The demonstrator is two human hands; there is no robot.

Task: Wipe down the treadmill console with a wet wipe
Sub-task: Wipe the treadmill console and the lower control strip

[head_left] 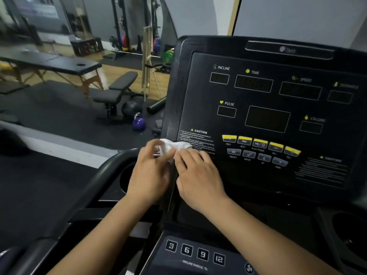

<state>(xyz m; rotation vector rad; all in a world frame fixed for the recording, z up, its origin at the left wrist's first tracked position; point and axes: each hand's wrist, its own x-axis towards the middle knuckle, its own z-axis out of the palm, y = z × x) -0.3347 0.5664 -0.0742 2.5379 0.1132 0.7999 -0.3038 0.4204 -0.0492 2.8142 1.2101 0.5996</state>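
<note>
Crumpled white wet wipe (172, 146), centre of the frame, bunched against lower-left corner of black treadmill console (266, 116), over its caution label.

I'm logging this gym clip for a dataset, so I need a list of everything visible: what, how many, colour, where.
treadmill console: one, black, yellow buttons, right
wet wipe: one, white, crumpled at console's lower left edge
incline keys: four, marked 3, 6, 9, 12, bottom centre
cup holder: one, black, beside left hand
weight bench: one, black, floor left
massage table: one, black, wooden legs, far left
kettlebell: one, purple, floor
left hand: pinching wipe
right hand: pinching wipe
</note>
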